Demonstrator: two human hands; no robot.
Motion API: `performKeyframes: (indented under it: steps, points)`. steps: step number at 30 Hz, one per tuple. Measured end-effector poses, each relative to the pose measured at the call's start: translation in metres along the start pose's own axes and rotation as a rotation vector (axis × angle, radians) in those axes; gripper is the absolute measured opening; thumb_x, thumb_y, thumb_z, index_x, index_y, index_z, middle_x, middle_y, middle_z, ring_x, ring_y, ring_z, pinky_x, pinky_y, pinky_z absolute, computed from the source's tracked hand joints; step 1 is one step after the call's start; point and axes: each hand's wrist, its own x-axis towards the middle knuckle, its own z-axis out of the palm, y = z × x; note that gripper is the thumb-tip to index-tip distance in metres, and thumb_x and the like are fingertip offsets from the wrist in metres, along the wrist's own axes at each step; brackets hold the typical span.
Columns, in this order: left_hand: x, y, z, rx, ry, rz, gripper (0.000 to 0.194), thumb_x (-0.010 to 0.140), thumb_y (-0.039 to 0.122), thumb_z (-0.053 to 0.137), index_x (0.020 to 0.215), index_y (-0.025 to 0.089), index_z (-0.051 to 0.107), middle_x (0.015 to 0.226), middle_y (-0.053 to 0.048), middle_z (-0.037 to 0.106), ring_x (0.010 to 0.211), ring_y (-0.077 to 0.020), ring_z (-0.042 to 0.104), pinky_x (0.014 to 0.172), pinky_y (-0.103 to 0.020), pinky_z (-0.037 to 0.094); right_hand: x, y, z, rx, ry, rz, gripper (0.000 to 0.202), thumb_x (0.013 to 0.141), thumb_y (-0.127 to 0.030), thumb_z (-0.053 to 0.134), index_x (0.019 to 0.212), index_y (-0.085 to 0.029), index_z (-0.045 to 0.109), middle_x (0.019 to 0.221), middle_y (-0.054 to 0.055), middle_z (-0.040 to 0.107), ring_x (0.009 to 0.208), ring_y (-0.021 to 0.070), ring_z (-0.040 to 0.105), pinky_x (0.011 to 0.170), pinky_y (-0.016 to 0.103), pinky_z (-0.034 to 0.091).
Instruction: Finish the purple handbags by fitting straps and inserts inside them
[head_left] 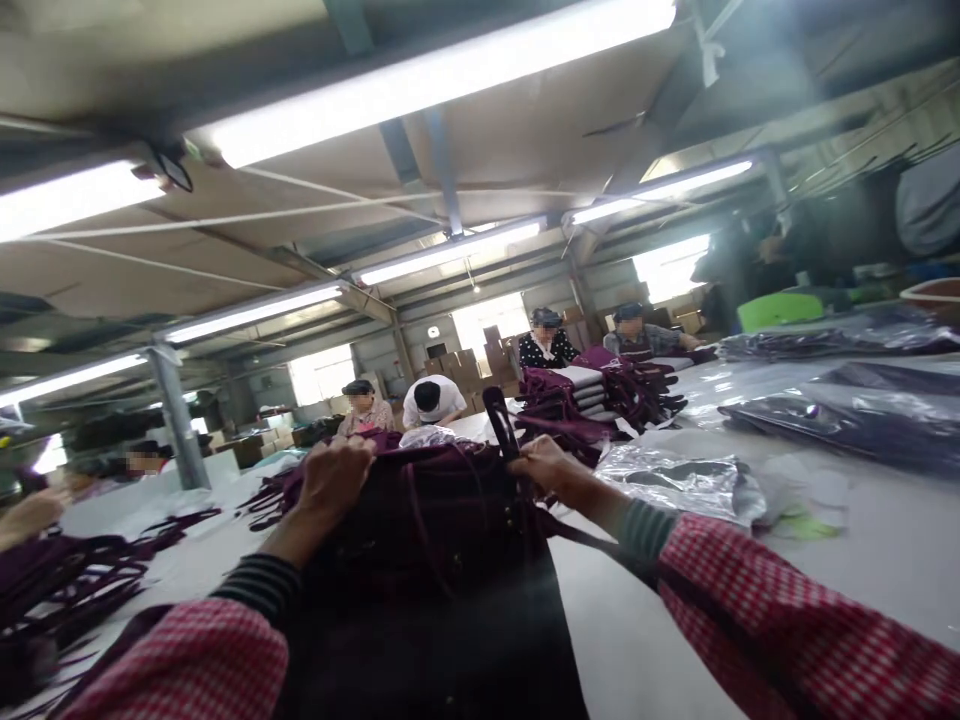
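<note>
A dark purple bag (435, 560) with thin straps and small metal studs hangs upright in front of me. My left hand (336, 485) is closed on its top left edge. At the top right corner, my right hand (551, 466) pinches the bag near a dark strap (501, 420) that sticks up in a loop. Another strap runs from that corner toward my right forearm. Crinkled clear plastic (429, 437) shows just behind the bag's top edge. The bag hides most of the table directly beneath it.
Stacked purple bags (562, 395) stand beyond my right hand. Clear plastic bags (682, 475) lie on the white table (622, 640), with plastic-wrapped dark goods (847, 415) farther right. More purple pieces (75, 580) lie at left, near another person's hand (34, 515). Several people work across the table.
</note>
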Motion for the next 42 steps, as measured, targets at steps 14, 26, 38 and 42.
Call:
performKeyframes:
  steps: [14, 26, 38, 42]
  points:
    - [-0.055, 0.129, 0.125, -0.462, -0.313, 0.713, 0.031, 0.089, 0.046, 0.072, 0.113, 0.032, 0.058, 0.116, 0.004, 0.066, 0.109, -0.0215, 0.056, 0.087, -0.038, 0.038, 0.02, 0.137, -0.017, 0.105, -0.065, 0.474, 0.022, 0.079, -0.022, 0.06, 0.1, -0.02, 0.053, 0.069, -0.003, 0.059, 0.052, 0.0092, 0.054, 0.052, 0.019, 0.04]
    - [0.02, 0.078, 0.136, -0.132, -0.16, 0.208, 0.015, 0.098, 0.027, 0.053, 0.104, 0.023, 0.066, 0.112, -0.006, 0.067, 0.11, -0.0273, 0.055, 0.087, -0.041, 0.041, 0.033, 0.118, -0.07, 0.153, -0.096, 0.5, 0.048, 0.065, -0.008, 0.065, 0.111, -0.014, 0.055, 0.065, 0.002, 0.065, 0.044, 0.0096, 0.052, 0.039, 0.017, 0.03]
    - [-0.005, 0.215, 0.105, -1.049, -0.564, 0.534, 0.066, 0.1, 0.067, 0.03, 0.082, 0.021, 0.073, 0.079, -0.002, 0.066, 0.087, -0.0203, 0.06, 0.089, -0.035, 0.042, 0.047, 0.087, -0.064, -0.123, 0.109, 0.104, 0.089, 0.069, -0.027, 0.075, 0.15, -0.024, 0.036, 0.151, 0.018, 0.042, 0.118, 0.0298, 0.057, 0.068, 0.029, 0.055]
    - [0.007, 0.15, 0.094, -1.239, -0.625, 0.423, 0.074, 0.099, 0.064, 0.029, 0.053, 0.02, 0.064, 0.076, -0.006, 0.071, 0.099, -0.0231, 0.06, 0.096, -0.032, 0.044, 0.024, 0.103, -0.077, -0.338, -0.111, 0.15, 0.035, 0.077, -0.026, 0.064, 0.108, -0.012, 0.069, 0.105, 0.015, 0.069, 0.091, 0.0244, 0.066, 0.056, 0.024, 0.053]
